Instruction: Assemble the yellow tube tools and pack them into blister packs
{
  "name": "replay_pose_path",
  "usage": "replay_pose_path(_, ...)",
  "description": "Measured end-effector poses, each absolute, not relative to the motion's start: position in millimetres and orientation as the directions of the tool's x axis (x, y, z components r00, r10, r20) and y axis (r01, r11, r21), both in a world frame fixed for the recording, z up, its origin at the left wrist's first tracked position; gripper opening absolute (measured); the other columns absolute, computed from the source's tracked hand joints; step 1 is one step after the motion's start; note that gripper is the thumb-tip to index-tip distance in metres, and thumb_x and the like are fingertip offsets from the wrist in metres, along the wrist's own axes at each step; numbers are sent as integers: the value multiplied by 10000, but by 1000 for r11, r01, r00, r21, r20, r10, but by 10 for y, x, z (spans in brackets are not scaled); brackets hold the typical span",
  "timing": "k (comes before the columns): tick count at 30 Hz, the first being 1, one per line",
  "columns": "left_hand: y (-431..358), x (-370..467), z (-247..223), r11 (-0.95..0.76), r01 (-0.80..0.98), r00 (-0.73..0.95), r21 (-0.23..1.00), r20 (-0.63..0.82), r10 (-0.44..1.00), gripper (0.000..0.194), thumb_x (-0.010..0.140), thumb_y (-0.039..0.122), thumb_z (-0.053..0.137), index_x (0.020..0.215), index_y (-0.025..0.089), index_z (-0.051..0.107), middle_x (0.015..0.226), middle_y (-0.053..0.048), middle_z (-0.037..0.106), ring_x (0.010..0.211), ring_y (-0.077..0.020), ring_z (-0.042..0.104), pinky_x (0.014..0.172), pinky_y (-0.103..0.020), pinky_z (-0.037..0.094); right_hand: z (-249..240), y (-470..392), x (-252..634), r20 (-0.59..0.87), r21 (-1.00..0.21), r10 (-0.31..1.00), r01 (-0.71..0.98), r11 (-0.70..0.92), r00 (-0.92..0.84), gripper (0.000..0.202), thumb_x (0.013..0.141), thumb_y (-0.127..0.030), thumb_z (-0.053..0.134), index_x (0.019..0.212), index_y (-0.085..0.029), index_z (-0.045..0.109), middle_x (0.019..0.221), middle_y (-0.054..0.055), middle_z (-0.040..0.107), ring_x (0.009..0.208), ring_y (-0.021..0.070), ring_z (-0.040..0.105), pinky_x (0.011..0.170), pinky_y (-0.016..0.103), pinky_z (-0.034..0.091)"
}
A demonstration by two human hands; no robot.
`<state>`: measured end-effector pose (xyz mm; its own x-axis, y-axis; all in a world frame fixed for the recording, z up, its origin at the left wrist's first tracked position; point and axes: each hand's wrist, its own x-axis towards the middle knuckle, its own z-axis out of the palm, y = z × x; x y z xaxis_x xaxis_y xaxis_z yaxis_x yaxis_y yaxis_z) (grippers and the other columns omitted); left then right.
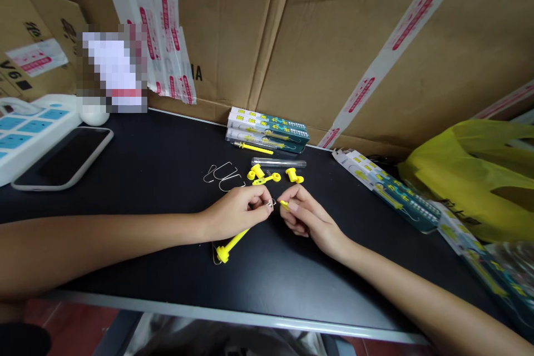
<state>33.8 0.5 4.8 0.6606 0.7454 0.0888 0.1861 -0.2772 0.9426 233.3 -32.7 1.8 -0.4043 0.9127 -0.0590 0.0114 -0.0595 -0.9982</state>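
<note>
A small yellow plastic piece (284, 204) is near the middle of the frame, pinched between the thumb and forefinger of the right hand (311, 217), so that grip is closed on it. Directly left of it, across a narrow gap and at almost the same height, a thin silvery metal wire part (270, 202) pokes out of the left hand (236, 210), whose thumb and forefinger are together on it. The two ends face each other without touching, and each hand is nearest to its own part.

A slim yellow plastic rod (237, 242) emerges below the left hand, its long axis slanting toward the lower left; whether the palm holds it cannot be told. Just above the hands, near the frame's centre, yellow plastic fittings (257, 171) and a clear plastic tube (278, 162) lie on the black surface (158, 161), the tube running nearly level across the frame.
</note>
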Motion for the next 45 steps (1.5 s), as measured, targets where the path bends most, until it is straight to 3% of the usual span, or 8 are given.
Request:
replay_pose_path(11,-34,328,121,-260,197,674,945,62,736,202,898,318,479,808,147,539,700,15,565,617,-88,476,559,-207,359,20,-307,2327,-8,-998,889,53,18,-457,145,934,-359,464,941,-219,426,702,-26,577,452,60,378,392,177,230)
replay_pose_path(36,-43,331,118,-280,197,667,939,81,741,204,898,299,478,773,145,527,687,19,565,605,-81,468,553,-196,354,19,-299,2314,15,-1000,883,15,25,-468,127,932,-302,494,898,-200,426,696,-21,609,435,41,372,373,165,224)
replay_pose_path(45,-38,331,111,-278,189,665,942,86,742,196,893,290,481,759,151,509,635,45,501,583,-76,441,538,-193,333,22,-294,2307,24,-1000,894,-10,22,-448,171,920,-326,507,861,-209,397,686,-26,625,409,39,353,367,170,215)
